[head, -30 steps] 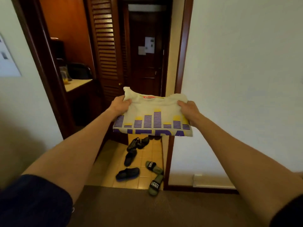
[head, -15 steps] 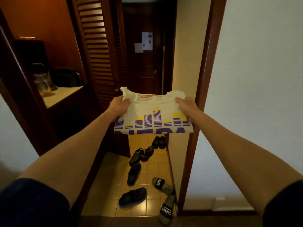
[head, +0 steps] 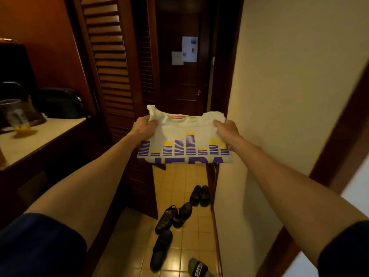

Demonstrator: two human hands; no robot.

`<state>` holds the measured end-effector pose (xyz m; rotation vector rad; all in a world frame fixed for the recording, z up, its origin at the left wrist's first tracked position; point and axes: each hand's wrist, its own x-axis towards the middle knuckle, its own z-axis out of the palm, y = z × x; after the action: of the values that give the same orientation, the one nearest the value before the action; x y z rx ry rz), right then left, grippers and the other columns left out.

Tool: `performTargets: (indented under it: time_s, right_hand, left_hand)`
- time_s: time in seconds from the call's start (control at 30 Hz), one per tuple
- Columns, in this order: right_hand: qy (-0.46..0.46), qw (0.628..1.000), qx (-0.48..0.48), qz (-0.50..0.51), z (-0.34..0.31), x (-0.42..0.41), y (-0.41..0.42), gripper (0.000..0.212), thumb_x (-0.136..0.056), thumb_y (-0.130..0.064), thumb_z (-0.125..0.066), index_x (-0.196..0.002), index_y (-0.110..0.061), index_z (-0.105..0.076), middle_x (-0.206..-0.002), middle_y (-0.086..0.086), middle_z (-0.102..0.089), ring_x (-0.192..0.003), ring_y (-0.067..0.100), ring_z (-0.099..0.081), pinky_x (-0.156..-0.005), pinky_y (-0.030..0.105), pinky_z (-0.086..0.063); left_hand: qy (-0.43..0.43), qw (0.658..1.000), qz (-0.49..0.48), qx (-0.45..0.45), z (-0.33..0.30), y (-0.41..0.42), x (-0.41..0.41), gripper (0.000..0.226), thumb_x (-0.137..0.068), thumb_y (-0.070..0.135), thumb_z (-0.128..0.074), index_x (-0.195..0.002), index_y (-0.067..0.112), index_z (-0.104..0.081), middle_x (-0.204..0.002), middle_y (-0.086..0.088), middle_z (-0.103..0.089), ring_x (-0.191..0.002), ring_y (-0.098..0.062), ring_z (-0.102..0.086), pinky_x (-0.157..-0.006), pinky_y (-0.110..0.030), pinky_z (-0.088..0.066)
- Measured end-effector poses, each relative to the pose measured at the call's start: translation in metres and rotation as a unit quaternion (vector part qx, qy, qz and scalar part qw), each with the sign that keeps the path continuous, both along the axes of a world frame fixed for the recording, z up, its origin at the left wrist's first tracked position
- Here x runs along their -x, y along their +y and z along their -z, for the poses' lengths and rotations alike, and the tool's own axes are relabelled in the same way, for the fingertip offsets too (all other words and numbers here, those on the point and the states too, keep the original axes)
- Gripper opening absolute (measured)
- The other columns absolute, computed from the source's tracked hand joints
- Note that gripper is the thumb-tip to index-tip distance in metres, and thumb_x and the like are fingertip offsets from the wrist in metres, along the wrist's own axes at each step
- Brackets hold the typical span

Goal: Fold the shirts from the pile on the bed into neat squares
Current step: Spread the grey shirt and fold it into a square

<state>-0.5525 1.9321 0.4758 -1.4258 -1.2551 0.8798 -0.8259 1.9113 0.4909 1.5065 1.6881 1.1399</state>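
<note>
A folded white T-shirt point(head: 185, 132) with purple and yellow bars and purple letters is held out flat in front of me at chest height. My left hand point(head: 144, 128) grips its left edge near the collar. Its right edge sits in the grip of my right hand point(head: 227, 132). A red label shows inside the collar. No bed or shirt pile is in view.
A counter point(head: 40, 140) with a dark bag and a plastic cup stands at left. A louvred wooden door point(head: 111, 66) is ahead on the left, a dark door point(head: 179, 76) at the end. Several sandals point(head: 175, 216) lie on the tiled floor. A cream wall point(head: 289, 96) is at right.
I have stepped forward through the doorway into the tiled entry; the counter and doors are nearer. Both hands keep the same hold on the folded shirt.
</note>
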Motion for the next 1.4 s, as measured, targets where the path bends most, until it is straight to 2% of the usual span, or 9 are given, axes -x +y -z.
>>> performTargets:
  time_s: [0.2,0.37,0.5,0.57,0.73,0.8,1.03,1.23,1.4]
  right_hand:
    - [-0.023,0.999,-0.006,0.021,0.007,0.01,0.143,0.021,-0.097,-0.034,-0.055,-0.1,-0.015,-0.061,-0.106,0.011,-0.068,-0.094,0.029,-0.066,-0.085,0.038,-0.055]
    - [-0.036,0.998,0.005,0.054,0.006,0.008,0.247,0.035,-0.096,-0.035,-0.057,-0.117,-0.008,-0.066,-0.107,0.01,-0.068,-0.094,0.028,-0.066,-0.076,0.032,-0.051]
    - [-0.031,0.998,0.014,0.061,0.009,0.004,0.329,0.037,-0.095,-0.037,-0.057,-0.117,-0.008,-0.066,-0.109,0.011,-0.069,-0.094,0.029,-0.067,-0.087,0.043,-0.057]
    - [-0.031,0.998,0.013,0.06,0.014,0.006,0.37,0.036,-0.095,-0.036,-0.057,-0.117,-0.008,-0.066,-0.109,0.01,-0.069,-0.095,0.029,-0.067,-0.088,0.043,-0.057]
    - [-0.034,0.999,0.001,0.026,0.026,0.021,0.487,0.022,-0.099,-0.03,-0.056,-0.109,-0.012,-0.062,-0.105,0.009,-0.067,-0.092,0.026,-0.066,-0.079,0.038,-0.055]
    - [-0.052,0.999,-0.01,0.006,0.026,0.03,0.547,0.018,-0.098,-0.029,-0.057,-0.104,-0.014,-0.061,-0.105,0.01,-0.068,-0.094,0.027,-0.066,-0.082,0.04,-0.054]
    - [-0.105,0.991,-0.019,-0.081,0.021,0.078,0.772,0.033,-0.097,-0.03,-0.056,-0.115,-0.006,-0.067,-0.113,0.012,-0.069,-0.103,0.03,-0.063,-0.087,0.037,-0.049]
    - [-0.127,0.976,-0.026,-0.174,0.031,0.161,0.889,0.031,-0.099,-0.027,-0.053,-0.114,-0.004,-0.067,-0.114,0.013,-0.067,-0.103,0.03,-0.06,-0.081,0.032,-0.043]
    - [-0.125,0.96,-0.028,-0.247,0.035,0.234,0.958,0.03,-0.097,-0.027,-0.053,-0.111,-0.005,-0.068,-0.116,0.015,-0.069,-0.106,0.033,-0.062,-0.09,0.039,-0.047]
  left_hand:
    - [0.002,1.0,0.013,-0.014,0.016,0.154,0.012,0.035,-0.098,0.03,-0.054,-0.129,0.016,-0.063,-0.121,-0.008,-0.066,-0.108,-0.028,-0.063,-0.098,-0.047,-0.052]
    - [-0.004,0.999,0.035,-0.003,0.016,0.274,0.007,0.037,-0.098,0.029,-0.054,-0.133,0.015,-0.06,-0.12,-0.008,-0.066,-0.107,-0.027,-0.064,-0.098,-0.047,-0.052]
    - [0.003,0.999,0.039,-0.016,0.018,0.355,0.003,0.031,-0.098,0.029,-0.055,-0.125,0.016,-0.064,-0.115,-0.008,-0.067,-0.106,-0.027,-0.063,-0.098,-0.047,-0.051]
    - [0.009,0.999,0.034,-0.023,0.02,0.395,0.005,0.03,-0.098,0.03,-0.054,-0.122,0.017,-0.066,-0.114,-0.008,-0.068,-0.106,-0.027,-0.063,-0.098,-0.047,-0.051]
    - [0.008,0.999,-0.025,-0.031,0.036,0.501,0.014,0.029,-0.097,0.029,-0.052,-0.118,0.016,-0.069,-0.115,-0.009,-0.068,-0.11,-0.029,-0.06,-0.097,-0.041,-0.048]
    - [0.0,0.998,-0.056,-0.035,0.045,0.551,0.019,0.029,-0.097,0.028,-0.051,-0.116,0.017,-0.069,-0.115,-0.009,-0.068,-0.11,-0.03,-0.06,-0.093,-0.038,-0.047]
    - [-0.015,0.983,-0.179,-0.024,0.053,0.723,0.056,0.03,-0.095,0.031,-0.05,-0.106,0.014,-0.072,-0.112,-0.015,-0.068,-0.111,-0.036,-0.057,-0.084,-0.033,-0.04]
    - [0.013,0.965,-0.262,0.0,0.048,0.798,0.125,0.031,-0.093,0.032,-0.05,-0.097,0.009,-0.071,-0.109,-0.019,-0.069,-0.109,-0.04,-0.058,-0.089,-0.04,-0.045]
    - [0.011,0.945,-0.328,-0.004,0.048,0.843,0.183,0.031,-0.097,0.024,-0.052,-0.11,0.004,-0.072,-0.117,-0.021,-0.067,-0.114,-0.039,-0.057,-0.094,-0.04,-0.045]
